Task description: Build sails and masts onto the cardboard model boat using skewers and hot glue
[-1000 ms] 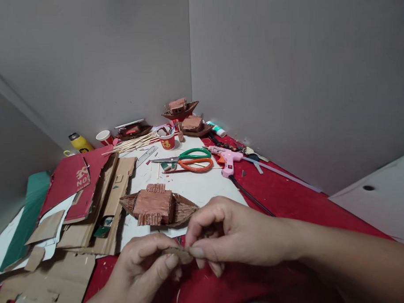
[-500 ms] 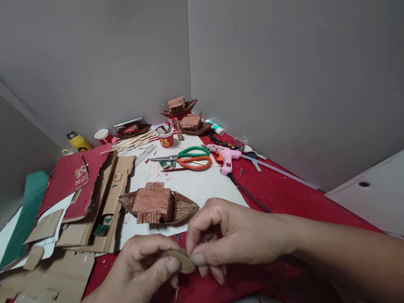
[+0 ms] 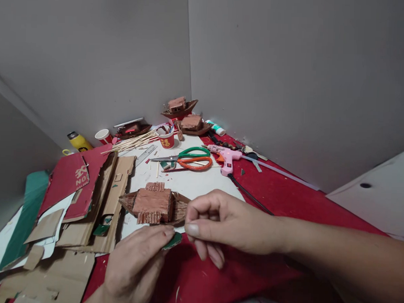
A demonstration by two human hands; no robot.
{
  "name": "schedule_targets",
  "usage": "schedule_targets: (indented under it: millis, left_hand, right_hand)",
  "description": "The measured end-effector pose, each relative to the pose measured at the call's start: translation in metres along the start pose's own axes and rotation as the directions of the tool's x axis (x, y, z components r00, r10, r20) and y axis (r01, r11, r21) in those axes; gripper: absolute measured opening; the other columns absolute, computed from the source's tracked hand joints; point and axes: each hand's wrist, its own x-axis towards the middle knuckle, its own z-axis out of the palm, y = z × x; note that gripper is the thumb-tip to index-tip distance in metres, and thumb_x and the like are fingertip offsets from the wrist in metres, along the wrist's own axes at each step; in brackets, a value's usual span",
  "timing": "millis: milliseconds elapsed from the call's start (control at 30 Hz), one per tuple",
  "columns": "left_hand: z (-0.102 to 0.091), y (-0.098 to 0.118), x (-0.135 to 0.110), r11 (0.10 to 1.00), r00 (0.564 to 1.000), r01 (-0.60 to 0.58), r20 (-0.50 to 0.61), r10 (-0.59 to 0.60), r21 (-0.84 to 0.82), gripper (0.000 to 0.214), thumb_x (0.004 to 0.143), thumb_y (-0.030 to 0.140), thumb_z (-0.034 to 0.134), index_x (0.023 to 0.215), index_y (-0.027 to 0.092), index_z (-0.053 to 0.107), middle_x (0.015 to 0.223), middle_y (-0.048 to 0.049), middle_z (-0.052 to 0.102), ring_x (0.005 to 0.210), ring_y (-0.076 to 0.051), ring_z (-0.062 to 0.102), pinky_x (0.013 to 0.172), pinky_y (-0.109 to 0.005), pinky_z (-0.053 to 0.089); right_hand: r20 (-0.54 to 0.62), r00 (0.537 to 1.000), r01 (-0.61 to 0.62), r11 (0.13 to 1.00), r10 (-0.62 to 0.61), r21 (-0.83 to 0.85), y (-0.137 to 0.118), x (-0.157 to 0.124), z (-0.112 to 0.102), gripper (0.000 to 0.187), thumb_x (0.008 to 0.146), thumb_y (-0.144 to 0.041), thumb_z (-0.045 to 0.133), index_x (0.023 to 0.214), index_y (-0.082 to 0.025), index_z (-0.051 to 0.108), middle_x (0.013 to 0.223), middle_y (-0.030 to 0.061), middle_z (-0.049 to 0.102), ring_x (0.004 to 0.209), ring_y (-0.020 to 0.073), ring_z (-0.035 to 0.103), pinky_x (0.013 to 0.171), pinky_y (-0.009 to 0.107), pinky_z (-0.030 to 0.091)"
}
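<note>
My left hand pinches a small green-faced cardboard piece between thumb and fingers, low in the middle of the view. My right hand is just to its right, fingers curled, thumb and forefinger pressed together beside the piece; whether they touch it is unclear. Just behind both hands a brown cardboard boat model with a ribbed roof lies on a white sheet.
Cardboard sheets pile up on the left over the red cloth. Green and orange scissors, a pink glue gun with its cord, a ruler, sticks, red cups and more boat models sit near the wall corner.
Both hands moved up and away from me toward the boat. The small piece turned over in the left hand, its green face showing now. The right hand's pinch shifted off to the side.
</note>
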Motion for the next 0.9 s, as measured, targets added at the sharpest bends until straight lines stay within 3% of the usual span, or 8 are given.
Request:
schedule_targets:
  millis: [133,267,667,800,900]
  left_hand:
    - [-0.002,-0.003,-0.005,0.979,0.994,-0.106,0.013,0.106,0.171,0.034,0.085,0.0,0.055,0.116,0.011,0.064,0.11,-0.0155,0.072,0.105,-0.018,0.068,0.089,-0.026,0.056]
    - [0.001,-0.005,-0.007,0.959,0.988,-0.153,0.004,0.156,0.238,0.03,0.085,-0.001,0.055,0.111,0.007,0.066,0.111,-0.0177,0.071,0.108,-0.018,0.066,0.092,-0.027,0.054]
    - [0.008,-0.007,-0.014,0.95,0.986,-0.157,-0.007,0.165,0.272,0.033,0.084,0.001,0.057,0.116,0.007,0.065,0.115,-0.019,0.068,0.109,-0.021,0.065,0.092,-0.029,0.055]
    - [0.01,-0.003,-0.011,0.962,0.991,-0.13,0.035,0.125,0.239,0.038,0.083,0.0,0.056,0.12,0.006,0.061,0.121,-0.0212,0.064,0.115,-0.022,0.061,0.095,-0.029,0.053]
    - [0.008,0.002,-0.006,0.966,0.996,-0.074,0.067,0.059,0.246,0.04,0.085,0.009,0.058,0.125,0.006,0.057,0.127,-0.0225,0.059,0.121,-0.026,0.056,0.098,-0.036,0.051]
  right_hand:
    - [0.155,0.983,-0.103,0.994,0.097,0.035,0.007,0.003,0.002,0.051,0.074,-0.063,0.066,0.074,-0.012,0.059,0.059,-0.0002,0.063,0.038,0.0053,0.054,0.038,0.014,0.044]
    - [0.212,0.972,-0.132,0.985,0.106,0.113,0.015,0.007,0.003,0.048,0.074,-0.059,0.066,0.081,-0.012,0.062,0.062,0.0003,0.065,0.037,0.0059,0.056,0.038,0.015,0.047]
    - [0.219,0.973,-0.112,0.973,0.067,0.2,0.014,0.009,0.005,0.03,0.078,-0.042,0.064,0.077,-0.013,0.06,0.054,-0.002,0.063,0.033,0.0065,0.055,0.034,0.014,0.045]
    - [0.145,0.987,-0.099,0.982,0.076,0.161,0.012,0.008,0.007,0.023,0.075,-0.036,0.06,0.071,-0.014,0.058,0.052,-0.0022,0.063,0.031,0.0054,0.051,0.033,0.014,0.043]
    - [0.064,0.996,-0.068,0.994,0.062,0.09,0.009,0.005,0.008,0.018,0.075,-0.032,0.057,0.07,-0.015,0.056,0.052,-0.0034,0.062,0.031,0.0049,0.049,0.034,0.014,0.041]
